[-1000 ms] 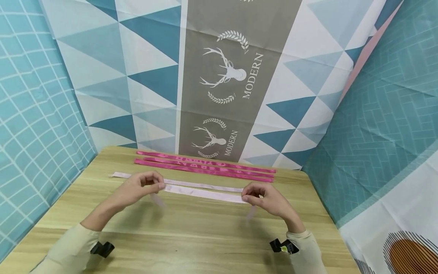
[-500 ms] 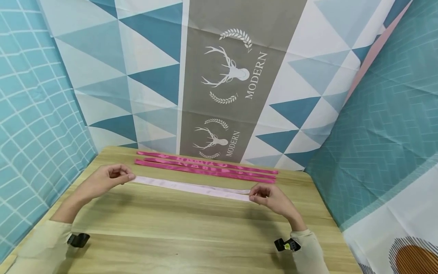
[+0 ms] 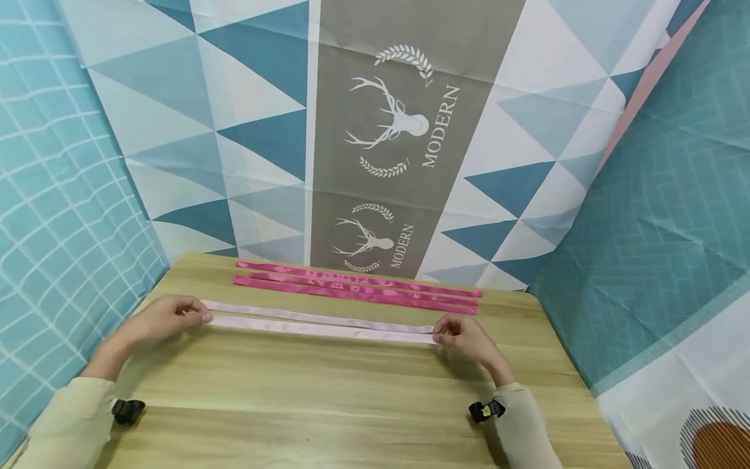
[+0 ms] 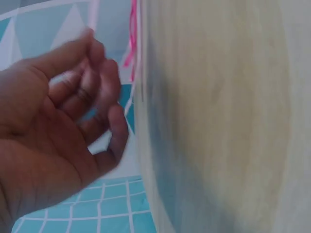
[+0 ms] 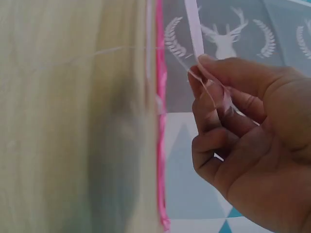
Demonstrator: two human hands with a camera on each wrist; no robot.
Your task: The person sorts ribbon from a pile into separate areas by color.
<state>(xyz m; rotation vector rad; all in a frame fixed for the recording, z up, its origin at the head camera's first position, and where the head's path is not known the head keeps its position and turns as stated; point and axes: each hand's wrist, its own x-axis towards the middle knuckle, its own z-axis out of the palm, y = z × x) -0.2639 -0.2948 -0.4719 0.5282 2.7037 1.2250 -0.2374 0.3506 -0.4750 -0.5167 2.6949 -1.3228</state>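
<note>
A pale pink ribbon (image 3: 305, 330) stretches nearly straight between my two hands, low over the wooden table. My left hand (image 3: 158, 326) pinches it near its left end between thumb and finger. At the other side, my right hand (image 3: 469, 340) pinches the right end; the right wrist view shows the ribbon (image 5: 194, 29) rising from the fingertips, with a short piece and a thin thread by the curled fingers. Just behind lies a second pale pink ribbon (image 3: 316, 317) on the table, roughly parallel to the held one.
Several hot pink ribbons (image 3: 357, 294) lie side by side along the back of the wooden table (image 3: 293, 391). A patterned cloth (image 3: 375, 163) hangs behind the table's back edge. Blue cloths (image 3: 64, 215) enclose the sides.
My left hand has moved left, then come down slightly toward the front, lengthening the stretch of ribbon between the hands. The right hand has shifted slightly right. The dangling ends no longer show.
</note>
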